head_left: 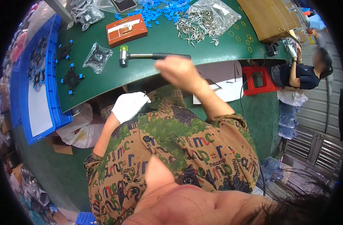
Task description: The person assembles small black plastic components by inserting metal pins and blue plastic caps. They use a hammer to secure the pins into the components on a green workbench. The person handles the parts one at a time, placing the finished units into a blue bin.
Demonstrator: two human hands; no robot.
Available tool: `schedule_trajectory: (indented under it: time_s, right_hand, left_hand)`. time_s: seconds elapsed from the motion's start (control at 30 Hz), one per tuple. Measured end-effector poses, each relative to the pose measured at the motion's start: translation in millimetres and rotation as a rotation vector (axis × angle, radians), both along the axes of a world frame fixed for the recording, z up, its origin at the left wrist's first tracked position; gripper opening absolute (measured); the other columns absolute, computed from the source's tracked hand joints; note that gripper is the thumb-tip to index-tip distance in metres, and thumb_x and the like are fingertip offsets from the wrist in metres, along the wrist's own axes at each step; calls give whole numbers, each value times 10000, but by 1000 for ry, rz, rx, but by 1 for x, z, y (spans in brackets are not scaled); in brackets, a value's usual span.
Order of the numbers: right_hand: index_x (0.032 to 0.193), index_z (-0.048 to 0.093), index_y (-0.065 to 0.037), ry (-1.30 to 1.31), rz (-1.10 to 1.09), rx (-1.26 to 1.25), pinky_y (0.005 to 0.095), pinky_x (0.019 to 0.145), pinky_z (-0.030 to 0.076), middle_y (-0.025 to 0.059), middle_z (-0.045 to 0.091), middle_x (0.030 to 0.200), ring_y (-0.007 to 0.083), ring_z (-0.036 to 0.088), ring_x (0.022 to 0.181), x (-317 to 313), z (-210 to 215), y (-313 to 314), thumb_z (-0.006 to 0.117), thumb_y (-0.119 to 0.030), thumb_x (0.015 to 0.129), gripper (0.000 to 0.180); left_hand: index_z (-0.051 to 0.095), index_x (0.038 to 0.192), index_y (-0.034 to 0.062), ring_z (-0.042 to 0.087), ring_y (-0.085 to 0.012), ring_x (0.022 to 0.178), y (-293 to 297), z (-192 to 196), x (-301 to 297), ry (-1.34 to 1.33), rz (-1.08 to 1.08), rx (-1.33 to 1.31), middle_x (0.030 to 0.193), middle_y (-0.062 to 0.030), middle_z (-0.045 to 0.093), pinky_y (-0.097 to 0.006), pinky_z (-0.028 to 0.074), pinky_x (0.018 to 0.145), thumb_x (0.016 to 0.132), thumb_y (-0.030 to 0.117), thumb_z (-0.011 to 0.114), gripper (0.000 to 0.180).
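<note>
My left hand (129, 106), in a white glove, is just off the near edge of the green table, above my lap. Its fingers are pinched together, with a tiny dark thing at their tips that is too small to name. My bare right hand (179, 73) is raised in front of the table edge and smeared by motion, so its fingers do not show clearly. Beyond it on the table lies a mallet (141, 56) with a yellow-green face and a black grip. A bagged black part (98, 58) lies left of the mallet.
Behind are an orange box (127, 30), blue plastic pieces (152, 15), metal pins (196, 26), rubber bands (238, 38) and a cardboard box (267, 18). Black brackets with blue tips (72, 78) lie near a blue crate (53, 86). Right, a person (304, 77) works beside a red stool (259, 82).
</note>
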State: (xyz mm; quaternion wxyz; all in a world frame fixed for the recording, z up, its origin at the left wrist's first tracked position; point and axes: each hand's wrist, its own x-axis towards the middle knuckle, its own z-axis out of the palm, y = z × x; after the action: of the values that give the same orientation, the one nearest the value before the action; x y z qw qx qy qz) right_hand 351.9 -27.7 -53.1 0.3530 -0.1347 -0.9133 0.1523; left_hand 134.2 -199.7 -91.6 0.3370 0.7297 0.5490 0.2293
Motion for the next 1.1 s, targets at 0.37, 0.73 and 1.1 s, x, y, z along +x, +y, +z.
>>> schedule_trajectory:
  time_s: [0.37, 0.73, 1.1]
  right_hand:
    - [1030, 777, -108, -664, -416, 28, 495, 827, 586, 144, 757, 1004, 351, 731, 950, -76, 15, 148, 623, -449, 974, 379]
    - [1139, 724, -133, -956, -223, 25, 517, 915, 542, 160, 740, 1099, 388, 692, 1042, -96, -9, 205, 526, -430, 1025, 375]
    - [1366, 646, -253, -565, -273, 259, 529, 983, 533, 114, 608, 1392, 367, 618, 1234, -110, -21, 193, 576, -418, 1016, 393]
  left_hand:
    - [716, 965, 55, 681, -315, 834, 1, 10, 5, 24, -22, 4, 934, -113, 705, -384, 549, 745, 1063, 243, 491, 309]
    - [752, 970, 61, 487, -112, 558, -1, 3, 7, -198, 50, 56, 648, -26, 547, -285, 411, 561, 1059, 303, 574, 313]
    - [709, 969, 62, 677, -305, 821, 1, 11, 5, -12, -5, 19, 922, -107, 690, -370, 545, 743, 1050, 210, 502, 267]
